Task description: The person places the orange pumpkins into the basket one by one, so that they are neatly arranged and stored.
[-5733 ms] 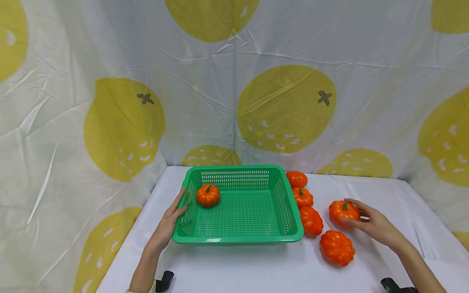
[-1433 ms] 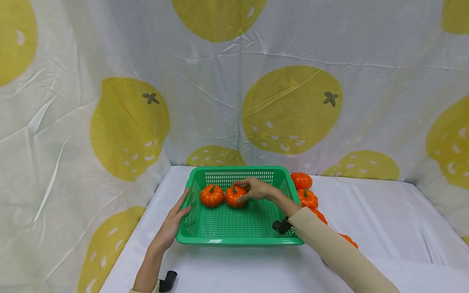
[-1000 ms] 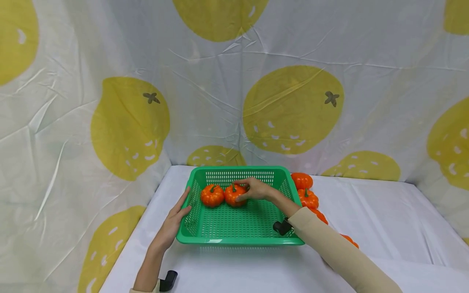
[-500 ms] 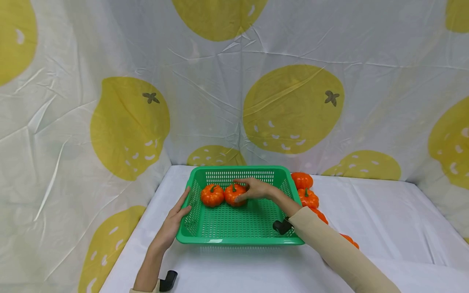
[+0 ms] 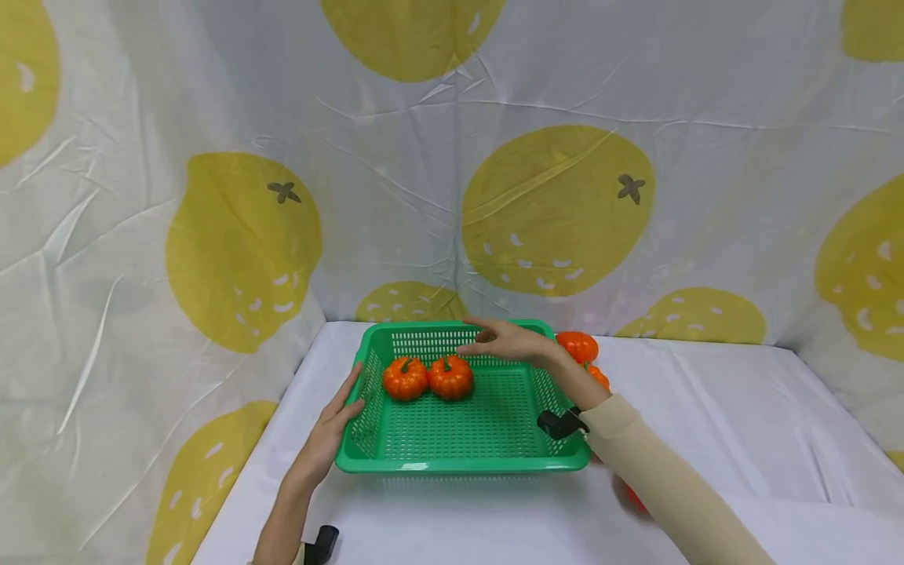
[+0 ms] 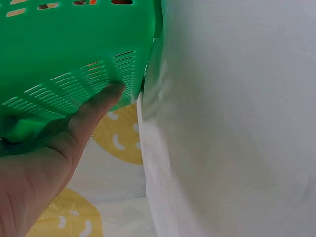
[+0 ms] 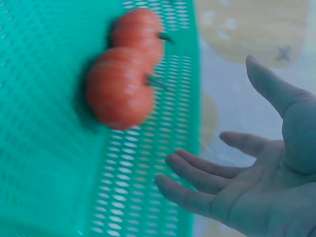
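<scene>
- A green plastic basket (image 5: 462, 465) with slotted walls and a perforated floor is set on a white-covered worktop (image 5: 734, 424).
- Two glossy orange pumpkins are contained in the basket, toward its back and left: a left-hand pumpkin (image 5: 405, 381) and a right-hand pumpkin (image 5: 450, 380). They are placed side by side, very close together, with their green stems pointing up.
- The left hand (image 5: 325, 439) is laid against the basket's left side, its fingers extended along the rim and outer wall. In the left wrist view, one straight finger is seen pressed to the slotted wall.
- The right hand (image 5: 510, 344) is held above the back part of the basket, near the right-hand pumpkin but apart from it. Its fingers and thumb are spread wide, as is clearly shown in the right wrist view, where the pumpkins are blurred.
- More pumpkins are placed on the worktop to the basket's right: a far pumpkin (image 5: 577, 345) by the back corner, and others partly covered by the right arm and its beige sleeve (image 5: 664, 479).
- A small black device (image 5: 559, 424) is worn at the right wrist; another is seen at the left.
- The scene is backed by a pale cloth (image 5: 395, 180) printed with large yellow lemons.
</scene>
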A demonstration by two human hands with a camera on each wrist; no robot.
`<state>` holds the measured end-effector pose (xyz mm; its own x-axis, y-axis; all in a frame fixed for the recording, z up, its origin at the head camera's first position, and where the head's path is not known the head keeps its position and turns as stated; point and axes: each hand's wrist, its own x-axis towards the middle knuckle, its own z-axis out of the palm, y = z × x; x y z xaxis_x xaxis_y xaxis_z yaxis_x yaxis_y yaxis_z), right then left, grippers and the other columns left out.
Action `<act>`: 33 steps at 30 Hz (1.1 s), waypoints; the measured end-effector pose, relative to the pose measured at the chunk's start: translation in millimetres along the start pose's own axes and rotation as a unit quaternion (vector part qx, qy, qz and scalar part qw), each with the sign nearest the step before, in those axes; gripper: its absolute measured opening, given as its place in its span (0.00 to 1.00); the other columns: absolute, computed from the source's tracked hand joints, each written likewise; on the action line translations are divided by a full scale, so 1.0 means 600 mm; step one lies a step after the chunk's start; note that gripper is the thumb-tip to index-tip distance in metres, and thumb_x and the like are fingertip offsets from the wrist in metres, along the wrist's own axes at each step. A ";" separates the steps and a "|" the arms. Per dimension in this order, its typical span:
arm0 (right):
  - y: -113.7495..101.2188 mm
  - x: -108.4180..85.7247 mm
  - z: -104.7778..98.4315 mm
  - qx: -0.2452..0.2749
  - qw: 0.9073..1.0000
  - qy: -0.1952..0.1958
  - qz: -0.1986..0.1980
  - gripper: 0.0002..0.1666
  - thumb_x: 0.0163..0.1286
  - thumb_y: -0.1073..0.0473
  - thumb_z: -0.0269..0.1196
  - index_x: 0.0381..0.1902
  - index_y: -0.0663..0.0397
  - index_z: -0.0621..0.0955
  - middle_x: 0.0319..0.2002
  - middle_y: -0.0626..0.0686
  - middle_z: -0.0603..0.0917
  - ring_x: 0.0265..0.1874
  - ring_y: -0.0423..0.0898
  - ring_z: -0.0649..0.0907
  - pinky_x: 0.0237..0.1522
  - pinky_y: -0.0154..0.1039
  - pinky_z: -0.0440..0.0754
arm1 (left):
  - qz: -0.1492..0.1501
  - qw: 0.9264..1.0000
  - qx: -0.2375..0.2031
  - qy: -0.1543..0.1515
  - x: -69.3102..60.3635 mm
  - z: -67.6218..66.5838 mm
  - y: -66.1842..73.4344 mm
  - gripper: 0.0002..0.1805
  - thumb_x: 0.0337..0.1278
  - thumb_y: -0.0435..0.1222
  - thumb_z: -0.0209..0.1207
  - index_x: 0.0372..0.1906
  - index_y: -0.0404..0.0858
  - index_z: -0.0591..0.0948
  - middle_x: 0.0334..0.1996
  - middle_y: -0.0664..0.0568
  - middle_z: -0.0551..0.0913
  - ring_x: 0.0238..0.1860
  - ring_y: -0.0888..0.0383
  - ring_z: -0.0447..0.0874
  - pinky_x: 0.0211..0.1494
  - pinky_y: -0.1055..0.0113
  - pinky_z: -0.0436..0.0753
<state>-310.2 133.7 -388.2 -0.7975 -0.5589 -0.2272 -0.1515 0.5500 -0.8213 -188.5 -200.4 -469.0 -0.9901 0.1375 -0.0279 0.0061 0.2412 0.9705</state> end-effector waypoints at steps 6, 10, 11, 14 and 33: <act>0.005 -0.050 -0.045 -0.006 0.999 0.031 -0.027 0.46 0.75 0.36 0.61 0.83 0.36 0.57 0.76 0.64 0.69 0.76 0.63 0.68 0.74 0.65 0.68 | 0.004 1.000 0.000 0.000 -0.001 -0.003 -0.002 0.33 0.83 0.41 0.43 0.84 0.57 0.51 0.86 0.55 0.43 0.86 0.45 0.32 0.84 0.35 0.37; 0.019 -0.087 -0.067 -0.022 0.998 0.048 -0.040 0.45 0.76 0.37 0.60 0.83 0.36 0.57 0.78 0.64 0.65 0.78 0.64 0.65 0.74 0.68 0.66 | 0.006 1.000 0.000 0.001 -0.003 -0.005 -0.002 0.33 0.83 0.41 0.43 0.85 0.56 0.51 0.86 0.54 0.43 0.86 0.44 0.32 0.83 0.34 0.37; 0.023 -0.098 -0.071 -0.026 0.997 0.051 -0.043 0.44 0.77 0.38 0.60 0.83 0.37 0.57 0.78 0.65 0.65 0.78 0.64 0.65 0.73 0.68 0.66 | 0.005 1.000 0.001 0.001 -0.004 -0.005 -0.002 0.33 0.83 0.41 0.43 0.85 0.56 0.51 0.86 0.54 0.43 0.86 0.44 0.32 0.83 0.34 0.37; 0.035 -0.129 -0.080 -0.036 0.997 0.060 -0.046 0.44 0.77 0.40 0.60 0.83 0.39 0.57 0.78 0.66 0.65 0.78 0.65 0.65 0.72 0.68 0.69 | 0.003 1.000 0.002 0.003 -0.005 -0.005 -0.002 0.33 0.83 0.41 0.43 0.85 0.56 0.51 0.86 0.54 0.43 0.86 0.44 0.32 0.83 0.34 0.37; 0.182 -0.351 -0.090 -0.092 0.988 0.124 0.026 0.42 0.78 0.46 0.60 0.82 0.52 0.59 0.73 0.72 0.70 0.69 0.74 0.71 0.55 0.68 0.83 | -0.003 1.000 0.000 0.006 -0.001 0.000 0.000 0.33 0.82 0.41 0.43 0.84 0.57 0.51 0.86 0.53 0.43 0.86 0.44 0.32 0.83 0.34 0.38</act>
<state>-190.2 344.9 -401.9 -0.9217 -0.3710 -0.1129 -0.1922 0.6899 -0.6979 -187.8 -200.7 -469.1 -0.9919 0.1235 -0.0308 0.0000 0.2415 0.9704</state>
